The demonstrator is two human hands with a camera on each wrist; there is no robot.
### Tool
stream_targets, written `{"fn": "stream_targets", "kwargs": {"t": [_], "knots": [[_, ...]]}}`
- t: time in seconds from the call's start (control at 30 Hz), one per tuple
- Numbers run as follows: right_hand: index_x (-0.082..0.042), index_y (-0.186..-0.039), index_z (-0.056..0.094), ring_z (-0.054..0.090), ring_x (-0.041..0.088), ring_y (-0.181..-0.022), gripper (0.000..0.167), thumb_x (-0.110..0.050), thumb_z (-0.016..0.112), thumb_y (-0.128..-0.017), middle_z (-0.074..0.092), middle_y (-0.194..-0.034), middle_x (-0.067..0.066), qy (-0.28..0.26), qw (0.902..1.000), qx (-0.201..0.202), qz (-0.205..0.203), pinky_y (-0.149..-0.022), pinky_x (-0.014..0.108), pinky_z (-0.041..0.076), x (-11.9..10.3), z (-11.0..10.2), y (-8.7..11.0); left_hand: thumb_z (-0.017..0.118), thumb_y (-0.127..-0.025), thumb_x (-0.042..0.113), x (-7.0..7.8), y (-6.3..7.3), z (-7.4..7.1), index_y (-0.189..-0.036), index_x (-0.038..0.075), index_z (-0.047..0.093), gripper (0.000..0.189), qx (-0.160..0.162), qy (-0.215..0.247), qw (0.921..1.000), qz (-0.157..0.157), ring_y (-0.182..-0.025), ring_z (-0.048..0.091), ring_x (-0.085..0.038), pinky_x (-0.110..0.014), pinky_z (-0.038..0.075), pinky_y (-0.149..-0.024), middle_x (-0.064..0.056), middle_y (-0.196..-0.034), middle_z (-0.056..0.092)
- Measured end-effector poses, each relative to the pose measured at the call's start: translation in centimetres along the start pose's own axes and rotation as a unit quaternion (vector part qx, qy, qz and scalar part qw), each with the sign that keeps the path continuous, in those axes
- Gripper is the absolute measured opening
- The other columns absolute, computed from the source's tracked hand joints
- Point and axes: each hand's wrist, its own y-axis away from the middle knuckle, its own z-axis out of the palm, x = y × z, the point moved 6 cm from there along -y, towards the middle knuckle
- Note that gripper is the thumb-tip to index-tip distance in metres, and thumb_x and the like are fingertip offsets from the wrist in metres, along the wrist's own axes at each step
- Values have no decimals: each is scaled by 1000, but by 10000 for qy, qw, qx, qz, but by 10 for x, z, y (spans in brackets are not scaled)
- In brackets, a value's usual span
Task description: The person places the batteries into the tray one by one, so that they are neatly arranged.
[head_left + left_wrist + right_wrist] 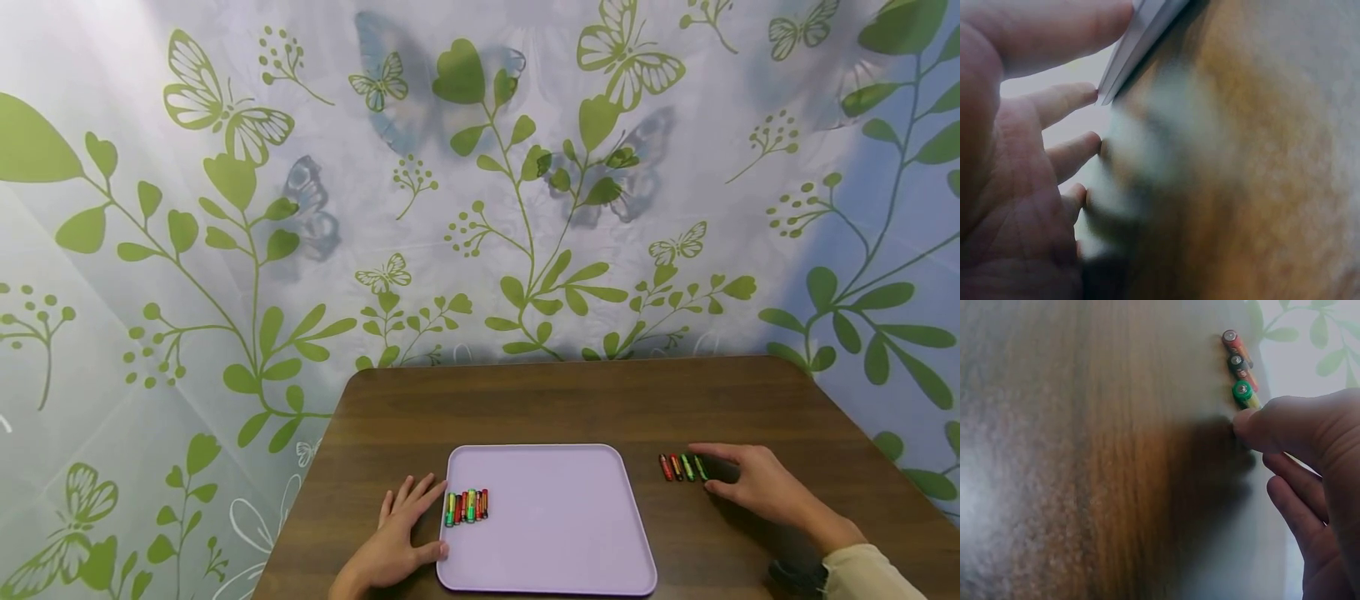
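Note:
A lilac tray point(555, 517) lies on the wooden table. At its left edge my left hand point(393, 537) has its fingers spread; the thumb and fingertips touch the rim point(1138, 47). Inside the tray, by that edge, several green, red and orange batteries point(467, 507) stand side by side in a row. To the right of the tray, a short row of red, orange and green batteries point(677, 467) lies on the table. My right hand point(757, 483) pinches the rightmost green battery point(701, 467) end to end between thumb and forefinger; in the right wrist view the thumb point(1260, 428) hides it.
The brown table point(585, 400) reaches back to a hanging cloth point(510, 208) printed with green leaves and butterflies. A dark object point(797, 577) sits at the right wrist by the light sleeve point(870, 573).

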Motion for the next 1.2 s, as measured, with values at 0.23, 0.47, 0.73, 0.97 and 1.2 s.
{"fn": "stream_targets", "kwargs": {"t": [0.23, 0.47, 0.73, 0.97, 1.2], "knots": [[-15, -132, 79, 79, 21, -105, 58, -20, 99, -77, 83, -121, 9, 108, 9999, 71, -27, -78, 34, 65, 0, 1, 1, 85, -92, 38, -1, -1, 1, -169, 16, 43, 91, -18, -58, 10000, -1, -165, 0, -62, -82, -15, -122, -28, -178, 26], [-14, -131, 80, 81, 30, -104, 56, -17, 97, -79, 83, -122, 10, 131, 9998, 64, 158, -80, 37, 66, -1, 0, 2, 86, -92, 37, 1, -2, -1, -169, 16, 43, 91, 16, -90, 10000, 21, -165, 1, -62, -82, -15, -122, -28, -178, 27], [-13, -128, 82, 78, 11, -103, 52, -20, 98, -78, 84, -117, 7, 83, 9989, 453, 105, -78, 31, 64, -9, -4, -2, 85, -92, 37, 1, -1, -1, -169, 15, 43, 91, 14, -100, 9999, 33, -165, 0, -62, -82, -14, -121, -28, -178, 26], [-14, -126, 82, 79, 8, -102, 50, -20, 99, -79, 84, -118, 6, -199, 9977, 649, -7, -79, 25, 63, -28, -3, -11, 86, -92, 37, 1, -1, -1, -169, 15, 43, 91, 31, -71, 10000, 52, -165, 1, -62, -82, -15, -122, -27, -178, 26], [-15, -126, 83, 78, 9, -100, 49, -21, 99, -79, 84, -117, 3, -365, 9972, 655, -40, -78, 29, 63, -53, 5, -21, 85, -92, 38, -1, 1, 1, -169, 16, 43, 91, 36, -78, 10000, 45, -165, 1, -62, -82, -14, -122, -27, -178, 27]]}}
